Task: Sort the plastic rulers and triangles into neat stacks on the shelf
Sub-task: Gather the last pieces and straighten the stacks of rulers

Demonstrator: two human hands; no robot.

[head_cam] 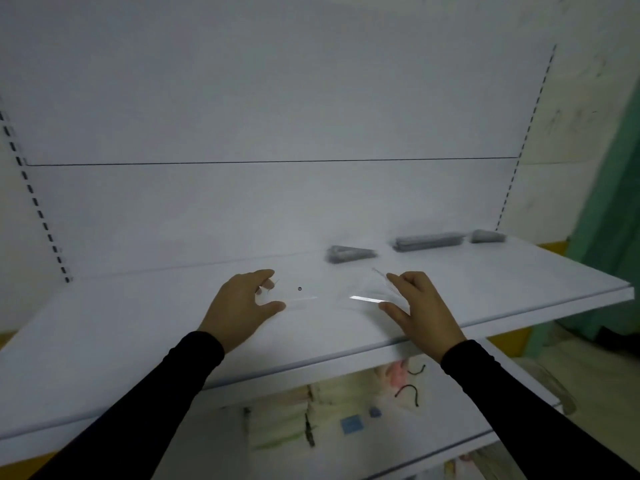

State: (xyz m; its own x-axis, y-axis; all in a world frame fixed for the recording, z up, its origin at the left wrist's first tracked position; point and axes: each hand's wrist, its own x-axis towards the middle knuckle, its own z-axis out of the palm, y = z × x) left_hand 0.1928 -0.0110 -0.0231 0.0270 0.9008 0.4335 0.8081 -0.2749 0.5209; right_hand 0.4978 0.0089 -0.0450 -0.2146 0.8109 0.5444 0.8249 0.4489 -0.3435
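Observation:
On the white shelf (138, 327) a clear plastic piece (311, 299) lies flat between my hands, hard to see but for a small hole and a bright glint. My left hand (239, 306) grips its left end between curled fingers and thumb. My right hand (420, 306) pinches the right end, where several clear sheets fan upward. Along the back stand three grey stacks: a triangle stack (349, 254), a ruler stack (427, 241) and a smaller triangle stack (487, 236).
The shelf's front edge runs diagonally below my wrists. A lower shelf (346, 420) holds pale packaged goods. Slotted uprights (38, 206) flank the white back panel. A green curtain (609, 216) hangs at the right.

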